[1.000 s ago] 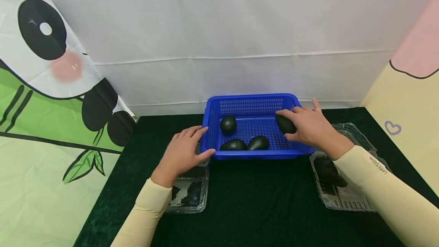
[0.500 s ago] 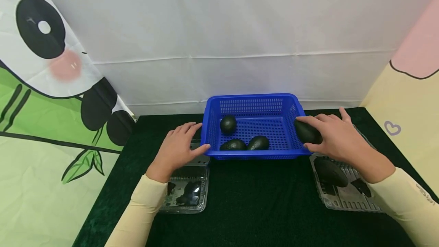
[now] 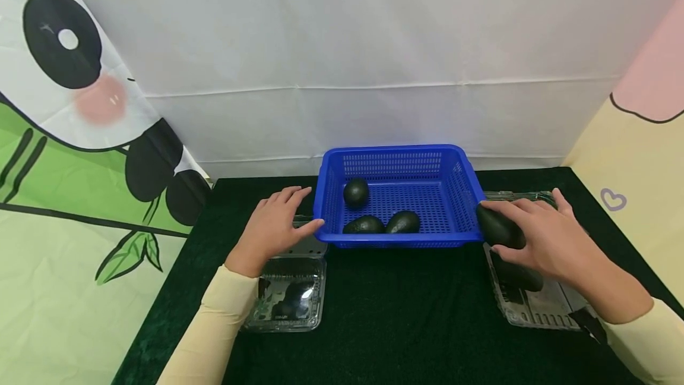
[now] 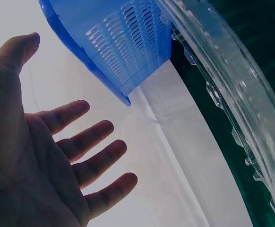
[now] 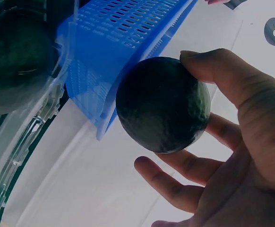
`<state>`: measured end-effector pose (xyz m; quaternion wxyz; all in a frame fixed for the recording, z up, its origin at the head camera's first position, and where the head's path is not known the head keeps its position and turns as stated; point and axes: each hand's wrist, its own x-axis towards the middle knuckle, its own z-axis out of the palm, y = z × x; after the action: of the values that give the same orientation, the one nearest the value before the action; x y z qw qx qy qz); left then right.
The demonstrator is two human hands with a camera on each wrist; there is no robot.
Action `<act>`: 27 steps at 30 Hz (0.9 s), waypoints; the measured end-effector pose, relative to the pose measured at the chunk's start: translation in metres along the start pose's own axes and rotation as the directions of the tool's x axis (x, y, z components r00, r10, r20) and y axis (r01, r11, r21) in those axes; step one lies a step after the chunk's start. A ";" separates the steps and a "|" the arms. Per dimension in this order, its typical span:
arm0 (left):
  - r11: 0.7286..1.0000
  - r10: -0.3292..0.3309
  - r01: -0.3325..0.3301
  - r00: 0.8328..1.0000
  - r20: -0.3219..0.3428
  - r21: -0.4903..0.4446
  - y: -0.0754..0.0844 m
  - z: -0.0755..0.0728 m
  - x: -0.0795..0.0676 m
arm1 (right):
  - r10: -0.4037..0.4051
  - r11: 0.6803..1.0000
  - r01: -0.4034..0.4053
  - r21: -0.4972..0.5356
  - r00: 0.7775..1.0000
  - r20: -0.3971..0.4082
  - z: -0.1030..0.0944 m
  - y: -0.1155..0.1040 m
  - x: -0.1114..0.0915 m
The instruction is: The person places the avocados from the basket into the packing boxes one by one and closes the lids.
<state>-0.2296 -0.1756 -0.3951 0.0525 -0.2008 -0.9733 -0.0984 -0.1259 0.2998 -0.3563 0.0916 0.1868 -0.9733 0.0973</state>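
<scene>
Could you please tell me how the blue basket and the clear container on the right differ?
The blue basket has coloured, slotted walls, whereas the clear container is see-through. The blue basket holds three avocados, while the clear container, partly hidden, shows at least one dark avocado. Both rest on dark green cloth.

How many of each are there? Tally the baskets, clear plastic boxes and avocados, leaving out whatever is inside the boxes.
Blue basket: 1
Clear plastic boxes: 2
Avocados: 4 (3 in the basket, 1 in the right hand)
Total: 7
</scene>
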 end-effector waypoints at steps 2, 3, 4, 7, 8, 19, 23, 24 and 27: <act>1.000 -0.002 0.002 1.000 -0.002 -0.003 -0.001 -0.001 0.000 | 0.013 1.000 -0.013 0.010 1.000 -0.005 0.001 0.002 -0.005; 1.000 -0.003 0.003 1.000 -0.002 -0.003 -0.002 -0.001 0.001 | 0.021 1.000 -0.020 0.012 1.000 -0.005 0.002 0.002 -0.007; 1.000 -0.004 0.004 1.000 -0.003 -0.005 -0.002 -0.001 0.001 | 0.029 0.999 -0.029 0.016 1.000 -0.005 0.003 0.003 -0.010; 1.000 -0.010 0.010 1.000 -0.001 -0.009 -0.004 -0.001 0.000 | 0.047 0.999 -0.047 0.023 0.999 -0.004 0.005 0.007 -0.015; 1.000 -0.011 0.011 1.000 0.000 -0.009 -0.005 -0.001 0.000 | 0.053 0.998 -0.053 0.023 0.999 -0.006 0.006 0.008 -0.017; 1.000 -0.023 0.023 1.000 0.008 -0.006 -0.006 -0.002 0.000 | 0.154 0.988 -0.155 -0.020 0.987 -0.050 0.014 0.024 -0.047; 1.000 -0.022 0.022 1.000 -0.001 -0.009 -0.007 -0.002 -0.001 | 0.186 0.982 -0.187 -0.018 0.982 -0.023 0.018 0.033 -0.056; 1.000 -0.021 0.021 1.000 0.000 -0.010 -0.008 -0.001 -0.002 | 0.189 0.982 -0.189 -0.018 0.982 -0.020 0.019 0.035 -0.058; 1.000 -0.023 0.023 1.000 0.007 -0.015 -0.008 -0.001 -0.003 | 0.202 0.979 -0.203 -0.020 0.979 -0.007 0.021 0.042 -0.065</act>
<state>-0.2304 -0.1842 -0.3960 0.0464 -0.1905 -0.9749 -0.1054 -0.0855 0.3554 -0.3973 0.0855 0.0856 -0.9880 0.0964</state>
